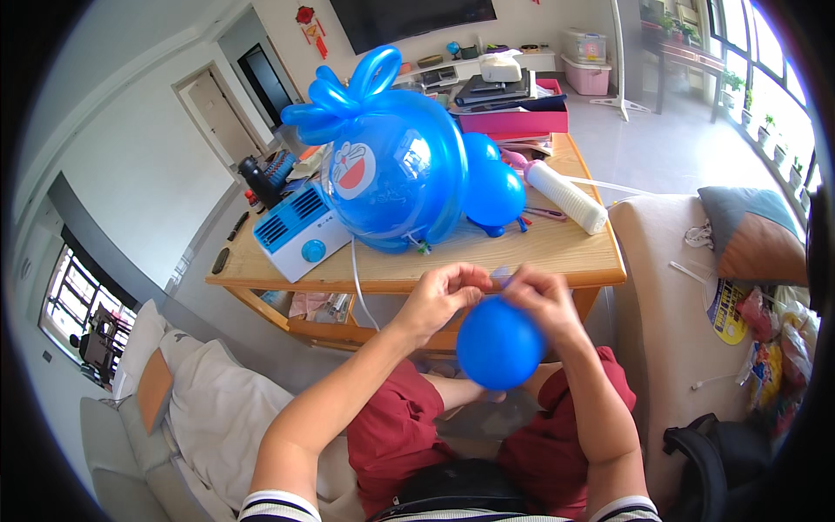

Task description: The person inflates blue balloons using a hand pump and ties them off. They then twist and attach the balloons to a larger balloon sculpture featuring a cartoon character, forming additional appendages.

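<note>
Beyond held balloon (500, 345), big balloon (426, 161): printed face (352, 171).

I see balloon figure (396, 174) on table (487, 263), machine (300, 235) left, pump (570, 198) right, handheld balloon (498, 344) in front; right-hand sofa (665, 322) probably holds bags (790, 335).

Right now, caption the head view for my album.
Left hand and right hand at the neck of a blue balloon; balloon figure on wooden table.
</note>
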{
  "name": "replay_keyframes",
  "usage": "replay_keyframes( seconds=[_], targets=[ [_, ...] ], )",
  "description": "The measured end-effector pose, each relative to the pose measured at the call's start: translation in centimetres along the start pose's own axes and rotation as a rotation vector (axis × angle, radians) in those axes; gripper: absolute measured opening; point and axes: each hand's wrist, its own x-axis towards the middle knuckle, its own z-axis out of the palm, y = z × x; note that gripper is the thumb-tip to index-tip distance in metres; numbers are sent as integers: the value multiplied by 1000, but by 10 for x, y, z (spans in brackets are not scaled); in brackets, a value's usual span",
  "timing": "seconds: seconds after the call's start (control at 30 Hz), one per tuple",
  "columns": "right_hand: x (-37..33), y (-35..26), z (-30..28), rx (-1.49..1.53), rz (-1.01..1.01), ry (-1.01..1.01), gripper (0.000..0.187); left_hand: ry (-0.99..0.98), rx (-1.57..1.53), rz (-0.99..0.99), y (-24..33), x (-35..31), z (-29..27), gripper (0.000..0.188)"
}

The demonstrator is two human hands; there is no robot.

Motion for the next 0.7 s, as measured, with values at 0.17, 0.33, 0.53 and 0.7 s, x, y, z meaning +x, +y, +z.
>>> replay_keyframes(
  seconds=[0.17, 0.33, 0.53, 0.7],
  targets=[
    [12, 13, -47, 407, -328, 915, 14, 33, 977, 335, -33, 62, 6, 38],
    [15, 23, -63, 113, -371, 962, 10, 184, 1421, 182, -43, 97, 26, 42],
    [15, 20, -49, -99, -264, 787, 1, 257, 1407, 333, -63, 110, 21, 29],
    [16, 29, -47, -415, -261, 757, 6, 307, 1057, 493, -58, 98, 12, 17]
  ],
)
